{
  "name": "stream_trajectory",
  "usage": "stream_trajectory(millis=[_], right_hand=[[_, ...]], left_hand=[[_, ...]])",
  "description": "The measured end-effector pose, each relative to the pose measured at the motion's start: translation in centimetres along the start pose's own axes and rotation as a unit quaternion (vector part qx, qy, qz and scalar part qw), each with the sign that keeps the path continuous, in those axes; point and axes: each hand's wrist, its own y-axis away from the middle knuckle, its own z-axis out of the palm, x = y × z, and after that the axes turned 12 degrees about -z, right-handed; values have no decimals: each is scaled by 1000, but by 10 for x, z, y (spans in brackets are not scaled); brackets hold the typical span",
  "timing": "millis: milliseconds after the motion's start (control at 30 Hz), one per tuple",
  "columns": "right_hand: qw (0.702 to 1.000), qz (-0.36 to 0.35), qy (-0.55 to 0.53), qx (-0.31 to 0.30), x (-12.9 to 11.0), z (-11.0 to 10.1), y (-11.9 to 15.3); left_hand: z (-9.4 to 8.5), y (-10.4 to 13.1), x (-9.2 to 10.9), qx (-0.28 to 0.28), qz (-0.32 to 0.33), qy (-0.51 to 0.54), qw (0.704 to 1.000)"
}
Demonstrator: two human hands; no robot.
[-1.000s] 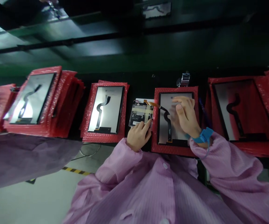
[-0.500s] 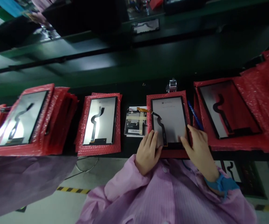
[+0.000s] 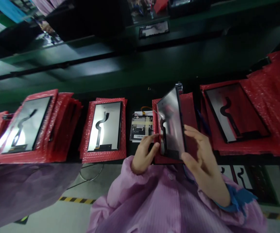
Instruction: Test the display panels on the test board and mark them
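Note:
A display panel (image 3: 172,121) with a dark flex cable stands tilted over a red bubble-wrap sheet (image 3: 189,113), its right edge raised. My right hand (image 3: 204,161) grips that raised edge, thumb on the near face and fingers behind. By the panel's lower left edge is my left hand (image 3: 144,153), its fingers apart; whether a fingertip touches the panel cannot be made out. Left of the panel lies a small circuit board assembly (image 3: 141,126) with tan tape on white backing, an orange flex cable curving up from its top.
Another panel (image 3: 106,126) lies on red wrap to the left, beyond it a wrapped stack (image 3: 64,129) with a panel (image 3: 27,124). At right, a panel (image 3: 237,111) rests on red wrap. A blue pen (image 3: 203,121) and a metal counter (image 3: 179,87) are near. Someone's purple sleeve (image 3: 28,191) shows at lower left.
The panel has gone from lying flat to tilted up on its left side, lifted by my right hand. My left hand has moved slightly left. The orange cable no longer reaches across the panel's edge.

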Motion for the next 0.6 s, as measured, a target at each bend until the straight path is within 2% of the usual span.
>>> stream_trajectory(millis=[67,133,167,233,333,433,500,533,600], right_hand=[[995,-76,-41,-51,-10,16,-8],[987,-115,-64,-87,-8,34,-16],[988,-108,-63,-87,-3,44,-19],[996,-50,-33,-61,11,63,-23],[998,14,29,-57,29,84,-22],[992,-44,6,-115,31,90,-16],[986,-98,-51,-128,29,90,-12],[986,-101,-67,-113,30,89,-11],[996,-46,-53,-62,36,87,-10]], left_hand=[[-7,-9,10,41,-24,130,990],[-13,-16,19,73,-31,252,964],[-15,-18,23,73,-37,300,951],[-19,-18,28,59,-62,353,932],[-25,-15,29,53,-89,337,936],[-28,-14,27,74,-100,295,947],[-30,-15,25,93,-119,307,940],[-31,-16,24,104,-129,317,934],[-33,-19,20,122,-148,332,924]])
